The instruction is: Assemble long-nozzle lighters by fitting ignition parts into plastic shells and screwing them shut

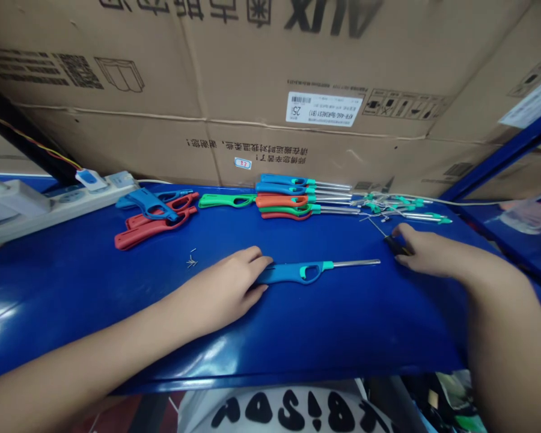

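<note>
A blue lighter (288,273) with a teal trigger and a metal tube lies on the blue table (324,331), its tube pointing right. My left hand (241,279) is closed round its handle end. To the right, my right hand (417,249) pinches the dark handle of a thin screwdriver (394,245), whose shaft points up and left toward a heap of teal and metal parts (388,204). Several small screws (192,262) lie left of my left hand.
Behind are stacked lighters (284,199), a green handle shell (225,200) and red and blue shells (151,231). A power strip (49,207) runs along the back left. Cardboard boxes (162,132) stand behind the table; a blue metal post (500,150) rises at right.
</note>
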Demonstrator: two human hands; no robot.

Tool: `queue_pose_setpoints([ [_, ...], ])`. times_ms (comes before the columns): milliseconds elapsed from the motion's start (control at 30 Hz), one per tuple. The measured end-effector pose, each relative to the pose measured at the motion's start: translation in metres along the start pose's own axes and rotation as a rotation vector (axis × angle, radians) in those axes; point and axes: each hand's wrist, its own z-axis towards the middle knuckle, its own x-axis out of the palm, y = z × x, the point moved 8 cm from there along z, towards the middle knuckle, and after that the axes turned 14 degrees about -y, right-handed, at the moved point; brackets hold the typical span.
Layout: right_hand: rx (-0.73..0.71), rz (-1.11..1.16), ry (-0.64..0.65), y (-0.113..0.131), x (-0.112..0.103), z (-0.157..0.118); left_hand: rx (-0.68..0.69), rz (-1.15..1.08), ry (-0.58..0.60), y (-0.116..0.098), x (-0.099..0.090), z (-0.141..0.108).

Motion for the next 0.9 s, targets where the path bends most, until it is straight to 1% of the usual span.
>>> queue_pose_setpoints([
  [67, 0.011, -0.023, -0.046, 0.019, -0.018, 0.008, 0.011, -0.027, 0.006, -0.004, 0.001, -0.001],
  [133, 0.013, -0.067, -0.165, 0.050, -0.046, 0.023, 0.028, -0.056, 0.011, -0.008, 0.002, -0.001],
  [167, 0.019, -0.078, -0.198, 0.068, -0.057, 0.031, 0.036, -0.068, 0.014, -0.009, 0.003, -0.002],
  [200, 0.022, -0.047, -0.216, 0.089, -0.066, 0.040, 0.045, -0.079, 0.015, -0.011, 0.003, -0.002],
  [233, 0.029, 0.030, -0.215, 0.111, -0.070, 0.048, 0.056, -0.089, 0.013, -0.013, 0.004, -0.002],
  [267, 0.044, 0.136, -0.191, 0.132, -0.069, 0.056, 0.070, -0.095, 0.009, -0.014, 0.004, -0.002],
  [300, 0.048, 0.240, -0.156, 0.153, -0.065, 0.064, 0.085, -0.099, 0.003, -0.017, 0.004, -0.003],
  [367, 0.082, 0.410, -0.080, 0.188, -0.046, 0.076, 0.119, -0.098, -0.007, -0.021, 0.006, -0.005],
  [433, 0.138, 0.541, 0.014, 0.213, -0.019, 0.084, 0.145, -0.089, -0.013, -0.025, 0.009, -0.007],
  [533, 0.155, 0.689, 0.058, 0.242, 0.016, 0.097, 0.168, -0.098, -0.017, -0.029, 0.013, -0.009],
  [633, 0.126, 0.778, 0.090, 0.263, 0.041, 0.111, 0.184, -0.136, -0.034, -0.030, 0.014, -0.010],
  [700, 0.098, 0.813, 0.108, 0.274, 0.051, 0.119, 0.194, -0.153, -0.052, -0.029, 0.013, -0.011],
  [800, 0.086, 0.825, 0.127, 0.284, 0.062, 0.127, 0.197, -0.164, -0.065, -0.028, 0.013, -0.010],
  [900, 0.083, 0.820, 0.127, 0.287, 0.065, 0.129, 0.196, -0.162, -0.073, -0.026, 0.012, -0.011],
])
